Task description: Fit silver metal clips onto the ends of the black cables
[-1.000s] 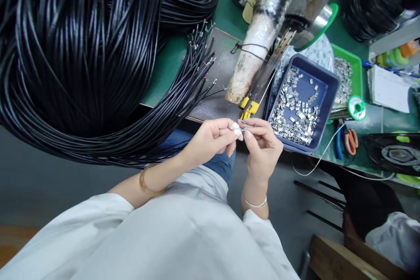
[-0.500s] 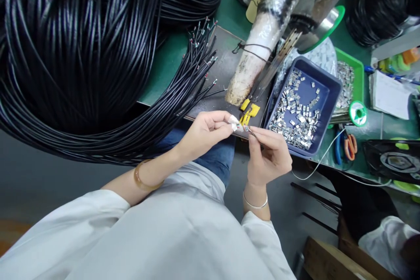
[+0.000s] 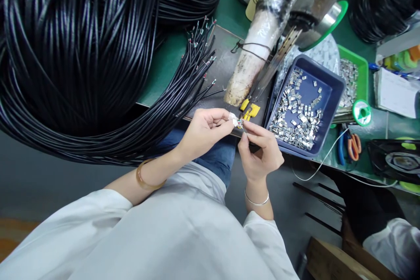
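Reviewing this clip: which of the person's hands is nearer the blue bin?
The right. The right hand is just left of the blue bin, close to its near corner; the left hand is farther left, with the right between.

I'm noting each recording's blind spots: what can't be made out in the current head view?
Head view: small piece between left hand and right hand, too small, partly covered by their grip.
Head view: full extent of black cables, cut off by left and top edges.
Head view: any writing on white paper, too small.
Head view: part of green tray, hidden behind blue tray.
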Available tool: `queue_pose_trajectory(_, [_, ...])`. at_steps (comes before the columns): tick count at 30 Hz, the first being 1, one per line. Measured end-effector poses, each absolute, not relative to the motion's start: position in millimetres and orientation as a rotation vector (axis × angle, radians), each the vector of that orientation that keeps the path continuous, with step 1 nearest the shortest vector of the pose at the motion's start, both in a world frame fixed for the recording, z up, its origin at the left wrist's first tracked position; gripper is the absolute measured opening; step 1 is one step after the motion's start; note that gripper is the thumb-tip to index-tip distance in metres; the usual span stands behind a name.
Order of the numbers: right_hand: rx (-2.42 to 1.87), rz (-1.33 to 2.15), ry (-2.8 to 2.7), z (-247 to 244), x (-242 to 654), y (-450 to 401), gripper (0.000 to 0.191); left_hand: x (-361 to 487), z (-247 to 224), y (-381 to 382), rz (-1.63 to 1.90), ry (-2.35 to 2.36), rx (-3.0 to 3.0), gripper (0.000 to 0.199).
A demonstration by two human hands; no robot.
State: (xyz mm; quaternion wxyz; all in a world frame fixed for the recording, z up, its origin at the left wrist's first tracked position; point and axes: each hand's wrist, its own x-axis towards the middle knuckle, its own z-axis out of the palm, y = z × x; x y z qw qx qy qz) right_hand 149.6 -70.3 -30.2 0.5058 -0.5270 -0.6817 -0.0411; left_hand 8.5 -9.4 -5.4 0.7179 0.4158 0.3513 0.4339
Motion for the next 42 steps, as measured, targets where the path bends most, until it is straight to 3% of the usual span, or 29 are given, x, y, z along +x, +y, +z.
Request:
queue_pose_trajectory(9, [-1.281, -0.085, -1.590, -24.7, 152.4, -70.6, 0.031, 6.0, -5.9, -8.7, 0.846, 0.731, 0.909, 0.029])
queue_pose_trajectory(13, [-1.317, -0.052, -1.687, -23.6, 153.2, -73.3, 0.031, 2.9, -5.8, -12.0, 0.790, 0.742, 0.966, 0.024])
queue_pose_trajectory(17, [-1.352, 0.009, -1.712, -27.0, 152.6, -73.0, 0.020, 2.6, -6.2, -15.1, 0.765, 0.746, 1.058, 0.018])
queue_pose_trajectory(23, [-1.267, 0.274, -1.442, -30.0, 148.6, -73.4, 0.012, 5.5, -5.6, -16.2, 0.803, 0.770, 1.025, 0.013])
queue_pose_trajectory(33, [-1.305, 0.074, -1.527, -27.5, 150.8, -75.4, 0.015, 1.4, -8.3, -9.5, 0.875, 0.757, 0.890, 0.020])
queue_pose_trajectory(42, [-1.292, -0.054, -1.624, -29.5, 150.6, -69.6, 0.021, 7.3, -3.3, -7.3, 0.913, 0.867, 0.996, 0.009])
